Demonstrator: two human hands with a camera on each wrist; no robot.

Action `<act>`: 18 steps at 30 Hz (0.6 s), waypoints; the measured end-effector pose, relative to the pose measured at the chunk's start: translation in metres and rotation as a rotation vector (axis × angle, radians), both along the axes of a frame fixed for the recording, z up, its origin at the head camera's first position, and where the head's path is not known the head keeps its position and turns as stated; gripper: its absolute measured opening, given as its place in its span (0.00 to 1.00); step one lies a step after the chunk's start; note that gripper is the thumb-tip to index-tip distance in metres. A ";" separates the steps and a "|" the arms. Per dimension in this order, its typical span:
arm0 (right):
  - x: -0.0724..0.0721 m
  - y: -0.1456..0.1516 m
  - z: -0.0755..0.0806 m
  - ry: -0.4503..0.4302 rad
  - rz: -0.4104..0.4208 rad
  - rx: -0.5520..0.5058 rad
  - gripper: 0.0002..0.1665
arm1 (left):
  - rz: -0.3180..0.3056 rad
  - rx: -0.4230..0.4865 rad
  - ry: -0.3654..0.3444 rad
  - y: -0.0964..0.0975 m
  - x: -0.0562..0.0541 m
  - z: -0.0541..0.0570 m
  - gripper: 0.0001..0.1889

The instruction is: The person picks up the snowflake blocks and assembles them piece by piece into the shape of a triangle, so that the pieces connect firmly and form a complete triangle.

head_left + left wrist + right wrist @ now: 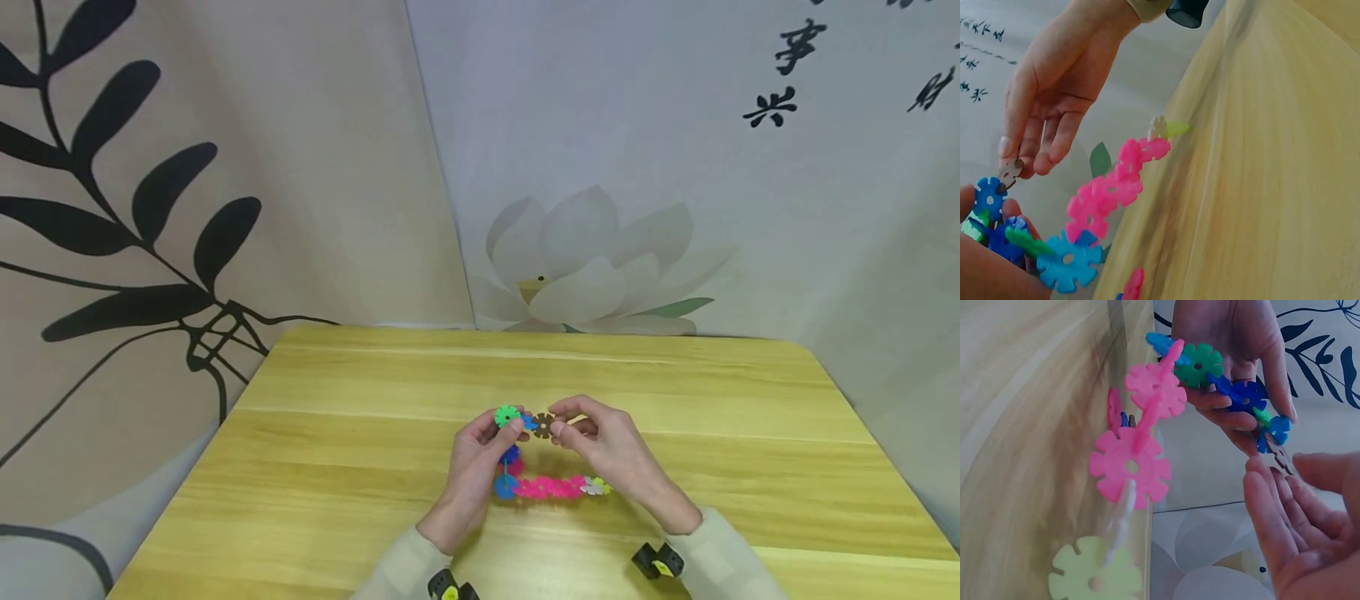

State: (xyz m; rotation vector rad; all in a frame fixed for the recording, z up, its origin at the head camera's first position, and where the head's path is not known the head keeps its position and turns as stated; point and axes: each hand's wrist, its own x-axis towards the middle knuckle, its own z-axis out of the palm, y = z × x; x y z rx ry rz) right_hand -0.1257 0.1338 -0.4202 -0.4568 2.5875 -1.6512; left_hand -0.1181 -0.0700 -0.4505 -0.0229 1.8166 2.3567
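Observation:
A chain of slotted plastic snowflake discs hangs between the hands. My left hand (471,462) pinches it near a green disc (507,417) and a small blue disc (1280,429). At the chain's end, my right hand (621,446) pinches a brown disc (543,426) between thumb and fingertips; it meets the blue disc. The rest runs down through a dark blue disc (1247,397) to a light blue disc (1069,259), then several pink discs (551,487), a white disc (1121,522) and a yellow disc (1094,578) at the other end. My left fingers partly cover the chain.
On the wooden table (337,467), below the chain, lies a separate pink disc (1114,409) with small blue and brown pieces beside it. Behind the table's far edge stands a printed cloth backdrop (360,167).

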 end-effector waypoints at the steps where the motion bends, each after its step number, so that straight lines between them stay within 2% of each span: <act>1: -0.001 0.000 0.000 0.002 0.000 0.005 0.11 | 0.003 0.004 -0.001 0.000 0.000 0.000 0.21; 4: -0.002 -0.002 -0.001 0.017 -0.005 0.015 0.08 | -0.003 0.011 0.003 -0.001 -0.002 0.000 0.21; 10: -0.005 -0.004 -0.001 0.026 -0.014 0.023 0.07 | -0.053 0.020 0.027 -0.004 -0.004 0.000 0.22; 14: -0.005 -0.006 -0.001 0.032 0.022 0.015 0.06 | -0.083 -0.037 0.043 -0.009 -0.004 0.000 0.21; 18: -0.004 -0.008 -0.002 0.032 0.068 0.017 0.06 | -0.087 -0.096 0.035 -0.012 -0.004 -0.003 0.20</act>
